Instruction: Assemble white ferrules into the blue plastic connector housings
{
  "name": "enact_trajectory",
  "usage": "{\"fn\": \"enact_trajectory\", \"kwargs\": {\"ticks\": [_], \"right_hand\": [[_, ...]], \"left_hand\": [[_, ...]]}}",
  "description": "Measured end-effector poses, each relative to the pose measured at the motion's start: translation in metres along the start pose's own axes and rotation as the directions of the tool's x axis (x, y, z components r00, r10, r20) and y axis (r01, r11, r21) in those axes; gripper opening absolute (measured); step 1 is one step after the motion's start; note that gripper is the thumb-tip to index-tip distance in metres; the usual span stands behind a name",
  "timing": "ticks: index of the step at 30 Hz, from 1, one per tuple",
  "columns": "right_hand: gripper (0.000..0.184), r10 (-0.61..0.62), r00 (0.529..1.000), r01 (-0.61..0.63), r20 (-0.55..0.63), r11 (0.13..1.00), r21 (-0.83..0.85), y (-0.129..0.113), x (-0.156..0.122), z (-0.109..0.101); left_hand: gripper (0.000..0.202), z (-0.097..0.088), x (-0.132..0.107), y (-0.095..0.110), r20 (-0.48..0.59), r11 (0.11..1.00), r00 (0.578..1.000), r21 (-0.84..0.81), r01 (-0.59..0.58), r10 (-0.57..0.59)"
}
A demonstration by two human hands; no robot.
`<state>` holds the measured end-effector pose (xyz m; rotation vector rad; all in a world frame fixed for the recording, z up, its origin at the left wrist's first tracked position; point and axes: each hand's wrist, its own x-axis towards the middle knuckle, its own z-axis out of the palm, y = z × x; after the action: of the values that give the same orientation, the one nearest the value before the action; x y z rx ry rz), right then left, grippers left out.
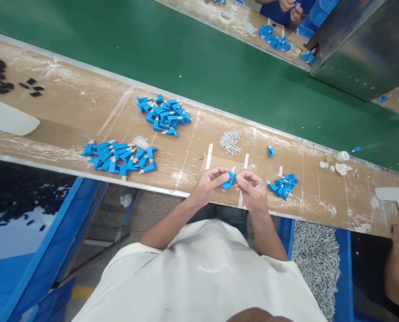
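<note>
My left hand (210,184) is closed on a small blue plastic part (229,180) with a white tip pointing up and away from me. Close against the part's right side, my right hand (254,191) has its thumb and fingers pinched together; what they grip is too small to make out. Beyond my hands lies a heap of tiny light grey pieces (231,142). To the right of my right hand is a small group of similar blue parts (283,186), and a single blue part (271,151) lies a little farther off.
Two larger piles of blue parts (165,114) (120,157) lie to the left. A green conveyor belt (199,58) runs beyond the cardboard-covered bench (172,165). A blue bin of grey pieces (316,264) stands below right. Co-workers' hands (296,13) show across the belt and at far right.
</note>
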<state>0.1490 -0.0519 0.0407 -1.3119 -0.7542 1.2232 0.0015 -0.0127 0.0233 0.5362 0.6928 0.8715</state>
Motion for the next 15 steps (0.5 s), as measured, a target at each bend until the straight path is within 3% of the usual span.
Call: {"fn": "enact_trajectory", "kwargs": {"ticks": [10, 15], "right_hand": [[0.026, -0.105, 0.994, 0.102, -0.04, 0.993, -0.067, 0.005, 0.0, 0.002], [0.021, -0.168, 0.983, 0.155, -0.072, 0.975, -0.163, 0.003, -0.002, 0.005]], "left_hand": [[0.044, -0.002, 0.004, -0.004, 0.035, 1.0, 0.999, -0.002, -0.01, 0.01], [0.044, -0.004, 0.006, -0.012, -0.006, 0.992, 0.994, 0.049, -0.113, 0.113]]}}
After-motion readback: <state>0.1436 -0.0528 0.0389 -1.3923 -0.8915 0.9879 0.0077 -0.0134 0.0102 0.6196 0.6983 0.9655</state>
